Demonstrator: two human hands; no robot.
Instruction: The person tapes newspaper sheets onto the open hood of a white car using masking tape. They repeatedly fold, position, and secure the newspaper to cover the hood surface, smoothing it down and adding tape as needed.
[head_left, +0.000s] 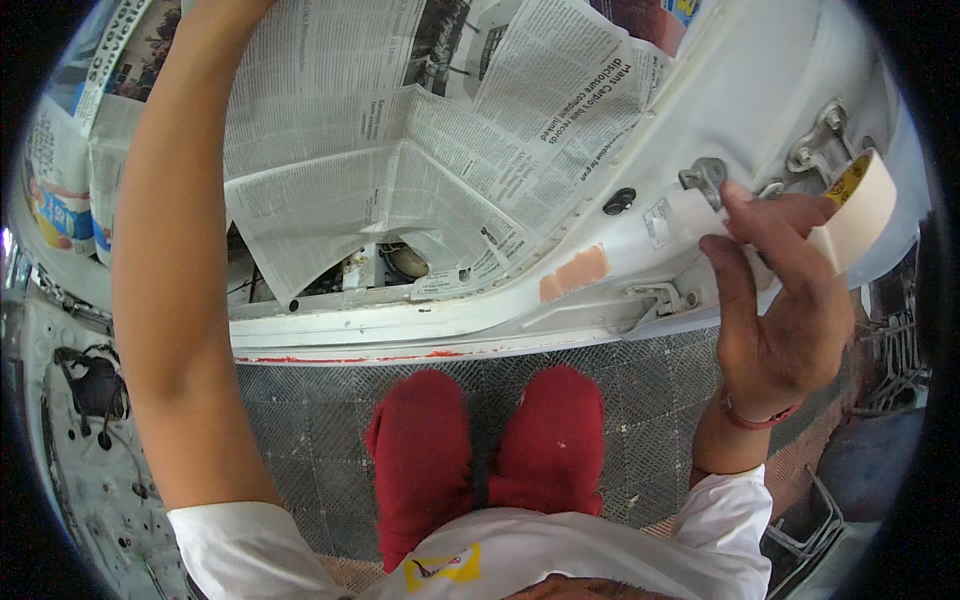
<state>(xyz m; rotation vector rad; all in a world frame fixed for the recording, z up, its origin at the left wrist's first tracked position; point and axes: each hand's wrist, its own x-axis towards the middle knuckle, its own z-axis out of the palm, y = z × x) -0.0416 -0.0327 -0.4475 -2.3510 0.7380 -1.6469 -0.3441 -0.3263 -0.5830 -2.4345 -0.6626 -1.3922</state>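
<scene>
A roll of cream masking tape (pixel 866 222) is in my right hand (pixel 785 310), hooked around the fingers at the far right. The thumb and index finger are bent toward each other by the white car body's door frame. Just beside their tips, a whitish piece of tape (pixel 690 216) lies next to a metal striker (pixel 708 178); whether the fingers touch it, I cannot tell. My left arm (pixel 180 250) stretches far forward over the newspaper (pixel 320 120), and its hand lies beyond the top edge. The newspaper sheets cover the inside of the door opening.
A tan patch (pixel 575 273) marks the white sill (pixel 440 325), with a metal hinge bracket (pixel 660 297) nearby. A bare white panel with holes (pixel 95 500) stands at the lower left. Wire racks (pixel 890 360) are at the right. Dark patterned matting (pixel 310 430) covers the floor beneath my red-trousered knees.
</scene>
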